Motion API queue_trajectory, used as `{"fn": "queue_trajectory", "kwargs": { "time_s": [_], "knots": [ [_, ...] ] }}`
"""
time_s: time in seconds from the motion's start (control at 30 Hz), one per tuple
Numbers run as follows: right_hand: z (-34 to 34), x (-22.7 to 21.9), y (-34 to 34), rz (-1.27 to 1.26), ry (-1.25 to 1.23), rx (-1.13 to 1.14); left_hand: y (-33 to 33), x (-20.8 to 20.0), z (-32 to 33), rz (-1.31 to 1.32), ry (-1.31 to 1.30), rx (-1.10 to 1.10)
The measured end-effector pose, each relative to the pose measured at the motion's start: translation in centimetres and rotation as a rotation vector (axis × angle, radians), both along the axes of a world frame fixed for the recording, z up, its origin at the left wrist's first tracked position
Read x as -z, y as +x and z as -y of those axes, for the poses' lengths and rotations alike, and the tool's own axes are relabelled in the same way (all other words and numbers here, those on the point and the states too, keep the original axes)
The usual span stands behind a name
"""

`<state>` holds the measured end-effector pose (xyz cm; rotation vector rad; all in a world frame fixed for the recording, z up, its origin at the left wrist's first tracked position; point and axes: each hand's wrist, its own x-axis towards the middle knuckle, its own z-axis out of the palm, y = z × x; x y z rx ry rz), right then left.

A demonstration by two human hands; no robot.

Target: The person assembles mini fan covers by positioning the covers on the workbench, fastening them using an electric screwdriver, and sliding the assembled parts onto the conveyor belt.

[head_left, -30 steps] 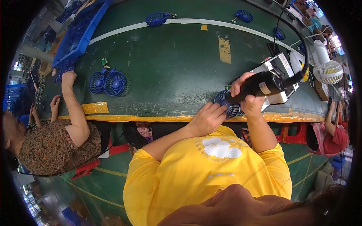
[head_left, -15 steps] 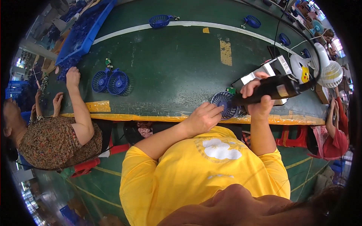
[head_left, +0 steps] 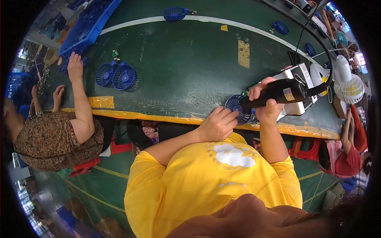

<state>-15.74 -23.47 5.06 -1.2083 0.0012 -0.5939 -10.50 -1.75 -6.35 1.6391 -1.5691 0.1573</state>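
At the table's near edge, my left hand (head_left: 219, 124) pinches the rim of a round blue fan housing (head_left: 237, 104) with slatted ribs. My right hand (head_left: 266, 98) is wrapped round a black electric screwdriver (head_left: 279, 95) with a cable at its back end. The tool lies nearly level, its front end over the housing; its bit and the point of contact are hidden. A bit of green circuit board (head_left: 244, 93) shows at the housing's far side.
Two blue fan housings (head_left: 124, 77) with a green board lie to the left. Another housing (head_left: 174, 14) sits near the white line. A white device (head_left: 295, 107) and a white fan (head_left: 348, 85) stand right. A co-worker's hand (head_left: 75, 67) is beside the blue tray (head_left: 89, 35).
The view has shifted a little. My hands stay at the housing, with the screwdriver's front end still over it. The co-worker's fingers at the left have opened out.
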Motion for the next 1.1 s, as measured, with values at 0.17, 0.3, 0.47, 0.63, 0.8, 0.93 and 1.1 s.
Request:
{"fn": "queue_trajectory", "kwargs": {
  "time_s": [0.17, 0.3, 0.47, 0.63, 0.8, 0.93, 1.1],
  "knots": [
    [-0.3, 0.3, 0.7, 0.012, 0.004, 0.017, 0.5, 0.5, -0.2, -0.002, -0.010, -0.016],
    [-0.5, 0.6, 1.1, 0.029, 0.013, 0.022, 1.1, 1.3, -0.2, -0.009, -0.021, -0.020],
    [-0.9, 0.3, 1.8, -0.030, -0.012, -0.003, 1.2, 1.4, -0.4, -0.011, -0.034, -0.026],
    [-1.7, 0.7, 2.3, -0.001, -0.036, -0.112, 1.2, 1.1, 0.0, -0.008, -0.046, -0.022],
    [-1.5, 0.6, 1.7, 0.001, -0.048, -0.134, 0.7, 0.3, 0.2, -0.009, -0.048, -0.021],
    [-1.5, -0.4, 1.3, -0.032, -0.024, -0.074, 0.4, 0.3, 0.1, -0.017, -0.039, -0.032],
    [-1.1, 0.0, 1.0, 0.004, -0.008, -0.106, -0.2, 0.2, 0.6, -0.022, -0.032, -0.020]
  ]
}}
